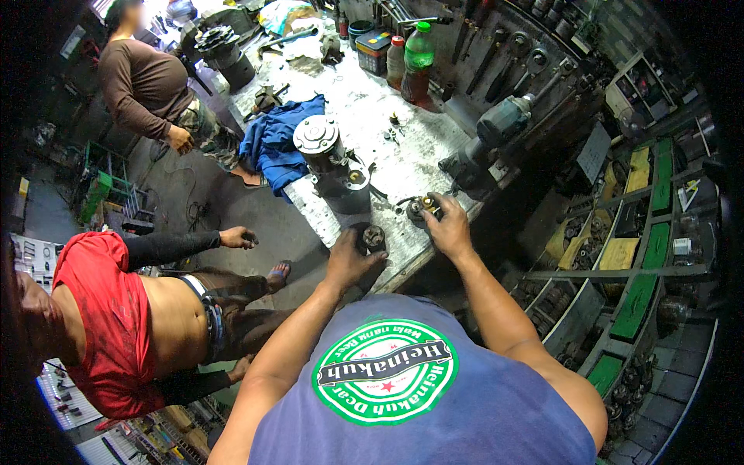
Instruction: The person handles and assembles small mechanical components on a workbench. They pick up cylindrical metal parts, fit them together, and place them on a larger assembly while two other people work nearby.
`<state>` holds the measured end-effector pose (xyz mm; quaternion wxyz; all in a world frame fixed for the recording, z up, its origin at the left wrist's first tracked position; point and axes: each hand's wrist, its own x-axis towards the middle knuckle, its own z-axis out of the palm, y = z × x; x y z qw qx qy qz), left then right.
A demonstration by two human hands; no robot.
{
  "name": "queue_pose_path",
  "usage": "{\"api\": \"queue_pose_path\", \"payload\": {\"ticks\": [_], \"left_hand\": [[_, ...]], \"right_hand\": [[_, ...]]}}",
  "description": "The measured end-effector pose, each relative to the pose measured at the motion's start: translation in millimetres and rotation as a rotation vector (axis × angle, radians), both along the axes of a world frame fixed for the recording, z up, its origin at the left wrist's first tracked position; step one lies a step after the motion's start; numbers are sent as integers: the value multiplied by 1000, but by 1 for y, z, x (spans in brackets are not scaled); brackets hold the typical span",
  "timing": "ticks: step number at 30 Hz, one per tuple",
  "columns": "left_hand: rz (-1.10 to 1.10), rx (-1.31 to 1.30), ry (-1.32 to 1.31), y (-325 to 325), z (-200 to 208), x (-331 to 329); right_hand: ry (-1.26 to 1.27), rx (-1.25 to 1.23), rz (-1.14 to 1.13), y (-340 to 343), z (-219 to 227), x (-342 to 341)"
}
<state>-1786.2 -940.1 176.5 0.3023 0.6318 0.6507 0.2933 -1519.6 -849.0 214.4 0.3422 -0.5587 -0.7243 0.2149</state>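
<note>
My left hand (pixel 350 259) is closed around a small dark round metal part (pixel 373 237) at the near edge of the workbench (pixel 403 167). My right hand (pixel 449 229) grips a dark round part with a brass-coloured piece (pixel 425 204) on it; its exact kind I cannot make out. The two parts are apart. Just beyond my left hand stands a grey cylindrical motor housing (pixel 345 198), upright on the bench. Behind it is a silver round-capped motor part (pixel 316 136). A dark curved piece (pixel 378 188) lies between the housing and my right hand.
A blue cloth (pixel 283 143) hangs over the bench's left edge. Farther back are a green-capped bottle (pixel 418 62), a red-capped bottle (pixel 395 63) and a power tool (pixel 496 128). Two people stand left, one in red (pixel 105 310), one in brown (pixel 139 81). Shelves (pixel 620 275) stand right.
</note>
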Motion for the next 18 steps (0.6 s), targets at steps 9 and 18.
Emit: {"api": "queue_pose_path", "payload": {"ticks": [9,18], "left_hand": [[3,15,41,1,-5,-5],[1,82,4,1,-4,-3]], "right_hand": [[47,-12,-70,-3,1,-10],[109,9,-160,3,5,-12]]}}
